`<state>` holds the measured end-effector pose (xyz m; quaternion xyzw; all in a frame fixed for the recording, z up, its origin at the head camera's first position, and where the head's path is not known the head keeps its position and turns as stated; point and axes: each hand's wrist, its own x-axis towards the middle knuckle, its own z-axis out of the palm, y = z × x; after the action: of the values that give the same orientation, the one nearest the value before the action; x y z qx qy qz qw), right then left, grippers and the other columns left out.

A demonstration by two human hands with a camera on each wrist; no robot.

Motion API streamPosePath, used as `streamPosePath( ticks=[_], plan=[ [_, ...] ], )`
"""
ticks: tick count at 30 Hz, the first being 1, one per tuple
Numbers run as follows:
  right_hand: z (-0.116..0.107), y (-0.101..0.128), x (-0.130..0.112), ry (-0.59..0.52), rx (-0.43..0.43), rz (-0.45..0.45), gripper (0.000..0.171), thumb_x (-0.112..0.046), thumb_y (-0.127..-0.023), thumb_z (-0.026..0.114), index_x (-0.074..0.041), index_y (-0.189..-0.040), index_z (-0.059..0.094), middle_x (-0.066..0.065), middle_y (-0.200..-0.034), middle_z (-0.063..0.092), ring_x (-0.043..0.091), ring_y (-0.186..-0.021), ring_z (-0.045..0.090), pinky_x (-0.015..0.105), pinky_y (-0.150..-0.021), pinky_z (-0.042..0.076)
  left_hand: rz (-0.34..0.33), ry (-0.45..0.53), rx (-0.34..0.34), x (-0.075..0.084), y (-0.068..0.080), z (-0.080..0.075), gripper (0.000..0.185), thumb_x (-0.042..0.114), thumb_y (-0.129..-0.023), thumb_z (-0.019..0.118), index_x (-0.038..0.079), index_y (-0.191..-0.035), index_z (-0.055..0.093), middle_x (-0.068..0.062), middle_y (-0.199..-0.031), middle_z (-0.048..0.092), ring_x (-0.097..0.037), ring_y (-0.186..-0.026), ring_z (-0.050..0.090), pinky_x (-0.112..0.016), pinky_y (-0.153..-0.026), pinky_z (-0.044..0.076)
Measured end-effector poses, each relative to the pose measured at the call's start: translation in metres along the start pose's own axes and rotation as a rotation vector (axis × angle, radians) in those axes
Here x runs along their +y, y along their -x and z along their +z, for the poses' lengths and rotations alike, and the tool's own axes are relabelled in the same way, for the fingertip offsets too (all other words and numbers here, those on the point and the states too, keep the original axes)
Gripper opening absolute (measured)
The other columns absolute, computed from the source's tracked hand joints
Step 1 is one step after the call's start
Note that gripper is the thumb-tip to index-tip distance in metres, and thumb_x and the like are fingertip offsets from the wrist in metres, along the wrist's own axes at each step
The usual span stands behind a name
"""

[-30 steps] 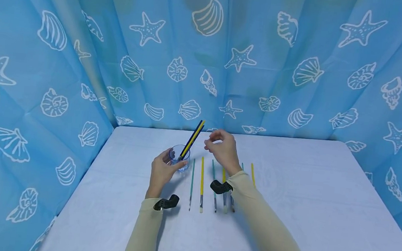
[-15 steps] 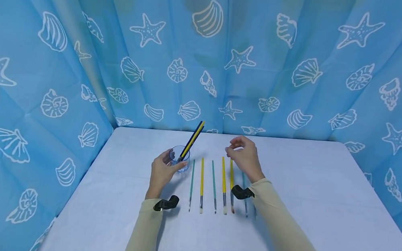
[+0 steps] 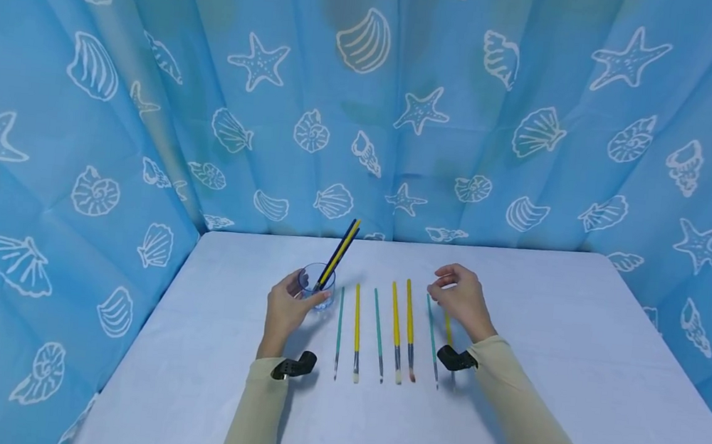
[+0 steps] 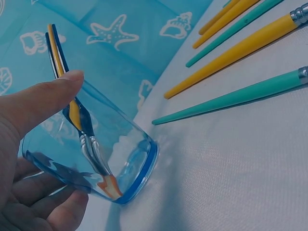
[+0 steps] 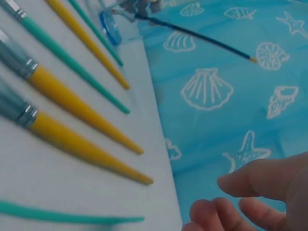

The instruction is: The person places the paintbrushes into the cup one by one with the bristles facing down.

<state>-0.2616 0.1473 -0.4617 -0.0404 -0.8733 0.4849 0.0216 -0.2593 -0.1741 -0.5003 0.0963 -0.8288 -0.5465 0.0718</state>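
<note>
My left hand (image 3: 285,307) grips a clear blue-rimmed glass cup (image 3: 317,286) standing on the white table (image 3: 562,356). Thumb and fingers of that left hand (image 4: 33,115) wrap the cup (image 4: 122,144). In the cup lean two brushes (image 3: 340,249), one yellow and one dark blue, bristles down. Right of it, several teal and yellow brushes (image 3: 395,326) lie side by side. My right hand (image 3: 461,300) hovers over the right end of the row, above a teal brush (image 3: 431,336), fingers (image 5: 250,190) loosely curled and holding nothing.
A blue curtain with white shells and starfish (image 3: 367,109) closes in the back and both sides. The table's right edge (image 3: 672,352) runs along the curtain. A further yellow brush (image 3: 449,329) lies partly under my right wrist.
My right hand has moved rightward and down, from beside the cup's brush tips to the right end of the row. The left hand stays on the cup.
</note>
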Motion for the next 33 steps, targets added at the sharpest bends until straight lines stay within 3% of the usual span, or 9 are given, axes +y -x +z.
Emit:
streamPosePath(
  ticks=[4, 8, 22, 33],
  plan=[
    [-0.002, 0.002, 0.01, 0.066, -0.013, 0.046, 0.041, -0.02, -0.095, 0.071, -0.001, -0.13, 0.061, 0.018, -0.115, 0.068, 0.026, -0.088, 0.069, 0.029, -0.072, 0.059, 0.0, -0.009, -0.001, -0.001, 0.001, -0.001, 0.09, 0.038, -0.079, 0.09, 0.006, -0.152, 0.049, -0.019, -0.152, 0.057, -0.036, -0.143, 0.054, -0.047, -0.119, 0.048],
    [-0.005, 0.004, 0.019, 0.101, -0.029, 0.069, 0.041, -0.019, -0.094, 0.071, -0.001, -0.129, 0.061, 0.02, -0.116, 0.069, 0.026, -0.087, 0.066, 0.029, -0.068, 0.053, 0.006, -0.007, 0.002, -0.002, 0.001, -0.001, 0.09, 0.038, -0.079, 0.091, 0.005, -0.152, 0.049, -0.02, -0.151, 0.057, -0.037, -0.142, 0.054, -0.047, -0.119, 0.049],
    [-0.001, 0.014, 0.03, 0.169, -0.119, 0.135, 0.045, -0.017, -0.09, 0.073, 0.001, -0.129, 0.058, 0.019, -0.108, 0.066, 0.02, -0.077, 0.064, 0.026, -0.063, 0.056, 0.011, -0.015, 0.013, -0.002, 0.002, -0.001, 0.09, 0.038, -0.079, 0.09, 0.006, -0.152, 0.049, -0.019, -0.152, 0.057, -0.036, -0.142, 0.055, -0.047, -0.119, 0.049],
    [-0.001, 0.009, 0.038, 0.181, -0.127, 0.111, 0.048, -0.008, -0.082, 0.072, 0.006, -0.126, 0.058, 0.02, -0.103, 0.066, 0.02, -0.074, 0.063, 0.024, -0.059, 0.054, 0.018, -0.018, 0.013, 0.0, 0.003, 0.0, 0.088, 0.037, -0.079, 0.09, 0.005, -0.152, 0.05, -0.02, -0.151, 0.057, -0.036, -0.142, 0.055, -0.048, -0.118, 0.049]
  ],
)
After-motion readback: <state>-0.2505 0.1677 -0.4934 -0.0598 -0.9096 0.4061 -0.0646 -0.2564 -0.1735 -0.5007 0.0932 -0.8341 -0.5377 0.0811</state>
